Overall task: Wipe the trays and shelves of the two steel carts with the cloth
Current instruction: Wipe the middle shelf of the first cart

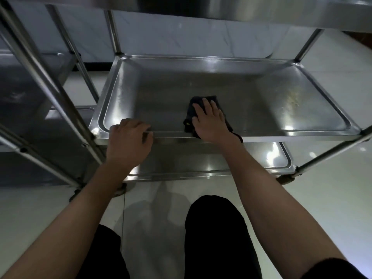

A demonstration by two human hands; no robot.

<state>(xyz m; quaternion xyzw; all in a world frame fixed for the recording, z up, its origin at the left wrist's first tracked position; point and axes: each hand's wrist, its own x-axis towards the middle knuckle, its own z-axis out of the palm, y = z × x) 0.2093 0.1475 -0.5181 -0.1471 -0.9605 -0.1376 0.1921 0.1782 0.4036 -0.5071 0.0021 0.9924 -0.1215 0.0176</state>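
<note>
Cloth down on the middle tray of the steel cart, dark and folded, sitting near the front edge and a little right of centre. The right hand lies flat on top of it, fingers straight and spread, pointing toward the back of the tray, palm pressing the fabric onto the steel. A corner of the cloth trails out past the wrist and hangs over the tray's front lip.

Over on the other side, the left hand has the front rim of that same tray, fingers curled over the edge and gripping it near the front left corner, close to the cart's upright post.

The tray surface shows a dull, smeary patch toward its right half, with bright reflections along the near corners. Below it, the bottom tray peeks out, partly hidden by both forearms. Above, the underside of the top tray runs across the upper edge of the view.

To the left stands the second steel cart, its shelves in shadow and its posts just beside the first cart's corner. A caster shows at the lower right leg. The person's knees in dark trousers sit low over the pale glossy tiled floor.
</note>
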